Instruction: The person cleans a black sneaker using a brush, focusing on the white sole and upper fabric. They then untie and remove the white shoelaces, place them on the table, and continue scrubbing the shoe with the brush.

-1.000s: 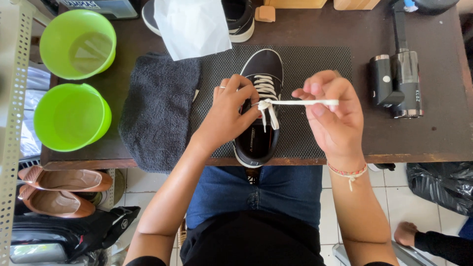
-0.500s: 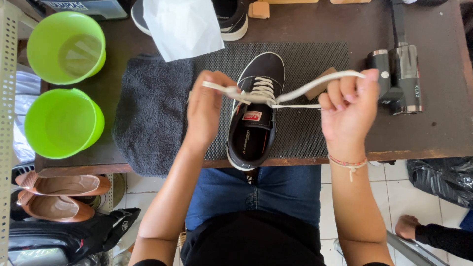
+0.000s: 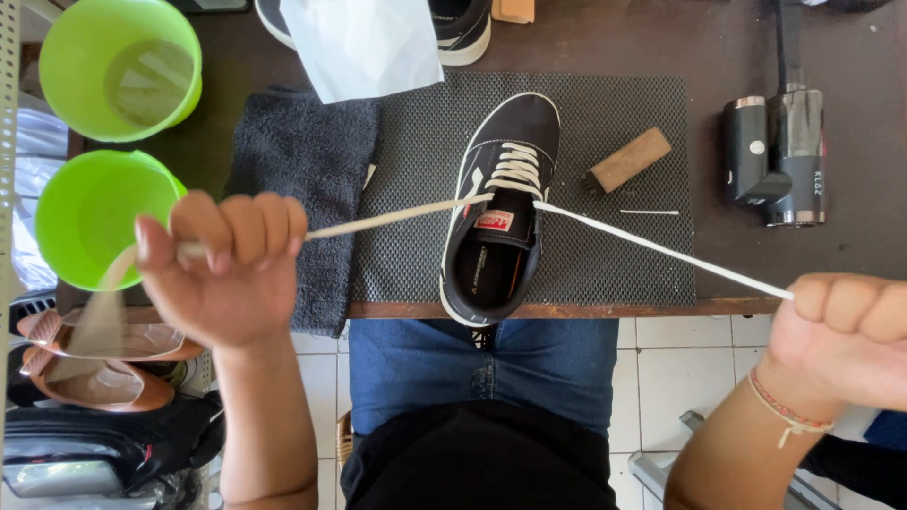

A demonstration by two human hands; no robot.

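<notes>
A black sneaker (image 3: 501, 208) with white laces lies on a dark mesh mat (image 3: 624, 255), toe pointing away from me. Its white shoelace (image 3: 661, 250) is stretched taut out of the eyelets to both sides. My left hand (image 3: 222, 269) is a fist shut on the left end of the lace, held low over the table's front edge near the grey towel (image 3: 293, 170). My right hand (image 3: 850, 335) is a fist shut on the right end, below the table edge at the far right.
Two green plastic bowls (image 3: 94, 212) stand at the left. A small wooden block (image 3: 628, 159) and a black hand-held device (image 3: 779, 156) lie right of the sneaker. White plastic (image 3: 359, 42) and another sneaker (image 3: 463, 28) sit at the back. Brown shoes (image 3: 94, 364) rest on the floor.
Both hands have pulled wide apart from the sneaker, left hand to the left and right hand down to the right, drawing the lace out long and taut.
</notes>
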